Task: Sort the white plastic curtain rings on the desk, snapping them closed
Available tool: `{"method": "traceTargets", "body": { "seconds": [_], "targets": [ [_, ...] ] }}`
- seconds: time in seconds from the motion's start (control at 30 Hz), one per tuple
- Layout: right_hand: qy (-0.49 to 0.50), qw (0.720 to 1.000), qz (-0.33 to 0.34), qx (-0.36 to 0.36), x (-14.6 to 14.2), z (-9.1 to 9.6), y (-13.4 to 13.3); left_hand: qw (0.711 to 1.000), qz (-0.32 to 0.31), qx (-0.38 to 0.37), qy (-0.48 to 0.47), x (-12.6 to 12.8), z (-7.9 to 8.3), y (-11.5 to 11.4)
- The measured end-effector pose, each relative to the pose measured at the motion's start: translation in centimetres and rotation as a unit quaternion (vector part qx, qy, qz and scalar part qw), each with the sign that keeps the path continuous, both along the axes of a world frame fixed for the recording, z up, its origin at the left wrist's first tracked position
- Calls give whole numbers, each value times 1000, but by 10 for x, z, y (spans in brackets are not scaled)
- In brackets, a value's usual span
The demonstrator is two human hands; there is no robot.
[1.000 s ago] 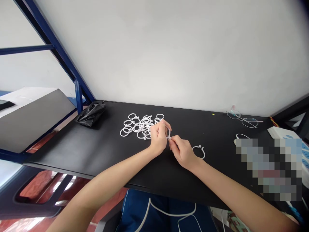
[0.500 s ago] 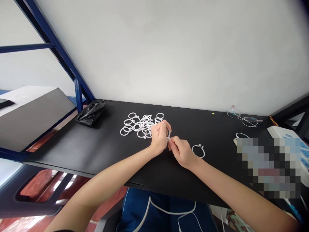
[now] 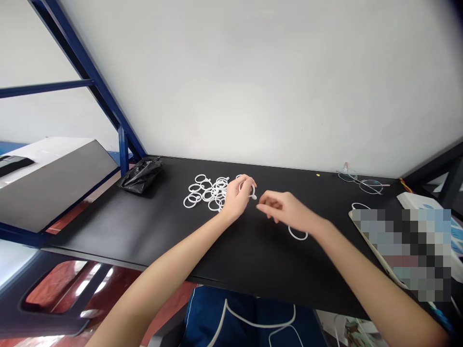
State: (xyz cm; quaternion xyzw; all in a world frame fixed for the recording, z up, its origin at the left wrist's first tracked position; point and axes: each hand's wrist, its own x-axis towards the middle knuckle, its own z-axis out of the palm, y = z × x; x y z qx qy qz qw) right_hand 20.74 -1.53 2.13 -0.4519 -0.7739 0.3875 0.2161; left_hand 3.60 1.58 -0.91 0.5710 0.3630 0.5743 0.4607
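My left hand [image 3: 237, 197] is closed around a white plastic ring [image 3: 252, 193], held just above the black table [image 3: 144, 226]. My right hand [image 3: 287, 209] hovers a little to the right, apart from the ring, its fingers loosely curled and holding nothing. A pile of several white rings [image 3: 206, 190] lies just left of my left hand. A single white ring [image 3: 297, 234] lies on the table under my right wrist, partly hidden by it.
A crumpled black plastic bag [image 3: 142, 174] sits at the table's back left. Eyeglasses [image 3: 363, 182] lie at the back right. A blurred-out area [image 3: 401, 250] covers things at the right edge. A blue metal frame [image 3: 108, 106] rises at the left.
My right hand has let go of the ring and pulled away to the right. My left hand keeps the ring. The view has shifted slightly.
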Motion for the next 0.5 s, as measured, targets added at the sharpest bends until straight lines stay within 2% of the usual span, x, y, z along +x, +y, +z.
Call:
{"method": "traceTargets", "body": {
  "seconds": [0.03, 0.13, 0.23, 0.3, 0.4, 0.5],
  "targets": [
    [-24, 999, -1, -40, 10, 11, 5, 1000, 6, -6, 6, -2, 2, 3],
    [-116, 991, -29, -65, 42, 28, 17, 999, 21, -25, 31, -11, 5, 11],
    [-206, 968, -58, -134, 70, 20, 25, 995, 44, -11, 90, -22, 7, 18],
    [-230, 957, -62, -167, 80, 11, 28, 986, 81, 22, 144, -29, 8, 21],
    [-237, 953, -55, -179, 83, 4, 29, 972, 132, 58, 186, -39, 7, 25],
    [-241, 951, -49, -187, 77, 6, 28, 968, 140, 72, 197, -48, 6, 30]
  ]
}}
